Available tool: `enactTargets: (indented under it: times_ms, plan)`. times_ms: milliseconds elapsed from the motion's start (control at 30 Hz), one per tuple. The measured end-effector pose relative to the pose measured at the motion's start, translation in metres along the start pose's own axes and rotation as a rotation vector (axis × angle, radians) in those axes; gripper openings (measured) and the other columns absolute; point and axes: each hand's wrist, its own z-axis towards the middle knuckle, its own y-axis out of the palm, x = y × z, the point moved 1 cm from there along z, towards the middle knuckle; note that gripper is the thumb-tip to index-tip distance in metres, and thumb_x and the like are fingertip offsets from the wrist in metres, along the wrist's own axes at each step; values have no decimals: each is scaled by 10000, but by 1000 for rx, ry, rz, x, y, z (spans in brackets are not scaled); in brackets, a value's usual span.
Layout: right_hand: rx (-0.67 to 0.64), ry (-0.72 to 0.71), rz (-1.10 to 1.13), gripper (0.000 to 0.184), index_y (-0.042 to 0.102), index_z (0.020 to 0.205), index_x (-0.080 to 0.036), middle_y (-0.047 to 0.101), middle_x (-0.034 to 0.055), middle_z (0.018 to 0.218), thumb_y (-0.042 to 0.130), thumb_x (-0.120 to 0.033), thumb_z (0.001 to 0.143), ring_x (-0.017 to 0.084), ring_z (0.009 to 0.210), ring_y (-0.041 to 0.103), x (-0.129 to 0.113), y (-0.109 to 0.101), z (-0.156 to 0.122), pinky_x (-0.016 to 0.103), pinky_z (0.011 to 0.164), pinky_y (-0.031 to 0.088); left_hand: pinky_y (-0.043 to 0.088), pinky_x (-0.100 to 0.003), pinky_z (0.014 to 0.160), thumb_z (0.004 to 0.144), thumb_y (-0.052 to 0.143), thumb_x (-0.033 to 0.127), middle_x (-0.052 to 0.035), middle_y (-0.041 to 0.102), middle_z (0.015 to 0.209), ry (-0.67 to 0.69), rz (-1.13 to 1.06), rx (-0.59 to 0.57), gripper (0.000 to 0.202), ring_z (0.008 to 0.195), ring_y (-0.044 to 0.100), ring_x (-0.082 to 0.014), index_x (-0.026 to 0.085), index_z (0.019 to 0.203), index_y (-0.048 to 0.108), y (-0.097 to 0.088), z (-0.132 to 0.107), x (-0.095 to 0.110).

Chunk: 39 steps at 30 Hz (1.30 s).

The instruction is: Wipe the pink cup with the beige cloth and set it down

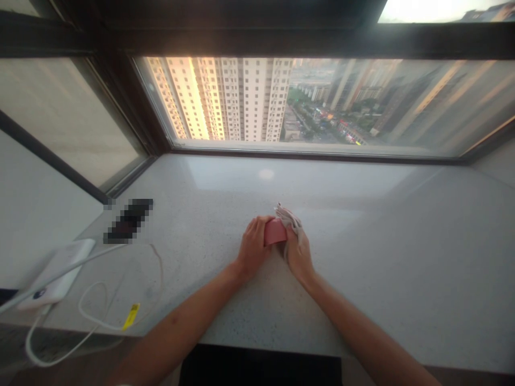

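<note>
Both hands meet over the middle of a pale stone window sill (362, 257). My left hand (253, 247) grips the left side of a small pink box-like object (275, 231), fingers curled round it. My right hand (298, 252) is closed on a crumpled light cloth (288, 217), which is pressed against the right side and top of the pink object. The underside of the pink object is hidden by the hands.
A white power bank (58, 271) with a white cable (92, 316) lies at the sill's left front edge. A dark blurred-out device (129, 220) sits behind it. A wide window (306, 102) runs along the back, looking onto tall buildings.
</note>
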Motion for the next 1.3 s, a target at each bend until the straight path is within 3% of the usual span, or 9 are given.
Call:
enactTargets:
  times_ms: [167,233,467,567,833,967,1133,1200,1300]
  plan:
    - [-167,-288,-224,579,476,1643,-365,451,55,1728,467,-380,1065,409,1668,248,-19,-4,-5,754,1308,247,519,-507,1075,975,571,165,-133,687,1203,22,-19,-33,281,1159,643,-323,212,1252,594,1,-1,-3]
    - [-181,-296,-219,574,487,1636,-370,465,48,1719,477,-389,1062,394,1663,270,-18,-5,-2,731,1315,251,506,-505,1076,971,584,172,-130,674,1203,0,-28,-29,273,1161,634,-320,215,1240,583,0,-1,-2]
    - [74,338,228,568,710,1377,-204,789,139,1279,379,-584,1117,303,1203,743,31,6,5,508,1050,597,528,-380,980,937,555,142,-76,584,1199,-128,-180,9,358,1095,602,-217,227,1275,469,1,2,2]
    - [105,412,274,622,728,1337,-181,815,139,1186,411,-655,1087,308,1117,768,37,5,4,472,965,627,539,-416,1001,955,571,159,-102,590,1208,-189,-198,-40,376,1116,611,-236,216,1301,435,6,2,-4]
    - [74,-114,-46,411,667,1468,-289,647,103,1554,499,-361,1100,310,1499,546,7,-24,18,578,1269,397,157,-756,1306,949,694,245,-221,523,1535,-67,177,-235,608,1598,343,-435,184,1494,431,21,-5,-10]
    - [-49,-256,-206,476,587,1548,-312,607,98,1591,506,-334,1080,345,1511,521,-2,-28,20,613,1244,419,375,-639,1264,871,770,239,-193,512,1566,-61,-22,-126,816,1503,480,-378,226,1571,350,14,-4,-5]
    - [-172,-318,-250,532,589,1559,-324,591,84,1616,582,-406,1034,392,1537,477,-7,-26,20,649,1260,378,575,-469,1037,927,777,347,-114,707,1258,-85,-262,-146,527,1148,691,-295,207,1386,560,2,-2,0]
    - [-151,-235,-139,481,641,1509,-306,616,87,1594,561,-425,1050,364,1518,509,-2,-25,23,612,1263,385,563,-477,1064,953,772,410,-130,715,1308,-124,-285,-152,545,1180,698,-298,203,1413,565,0,-1,1]
    - [-5,160,127,467,751,1334,-240,764,113,1373,498,-536,1076,323,1287,697,17,-22,26,512,1112,539,535,-490,1124,970,762,456,-151,694,1409,-153,-292,-143,602,1273,682,-306,217,1476,539,-3,1,5]
